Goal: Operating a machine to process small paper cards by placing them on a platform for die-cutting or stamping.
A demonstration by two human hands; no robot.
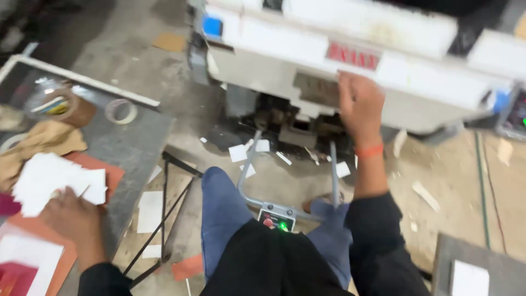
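Left hand (74, 216) at eight o'clock rests fingers curled on the white cards (57, 181), pinning the loose stack on the table (137, 140) near its edge. Right hand (359, 104) at one o'clock presses against the machine (383, 60) mouth; whether it grips anything I cannot tell. Scraps litter the floor (449, 181) between, legroom tight.

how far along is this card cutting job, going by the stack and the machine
Done: paper offcuts litter the floor under the white machine, so some cutting looks done. In hand: the left hand rests on a loose stack of white cards on the side table, while the right hand reaches into the machine's front. Left: that stack, apparently; how much of it is cut is unclear.
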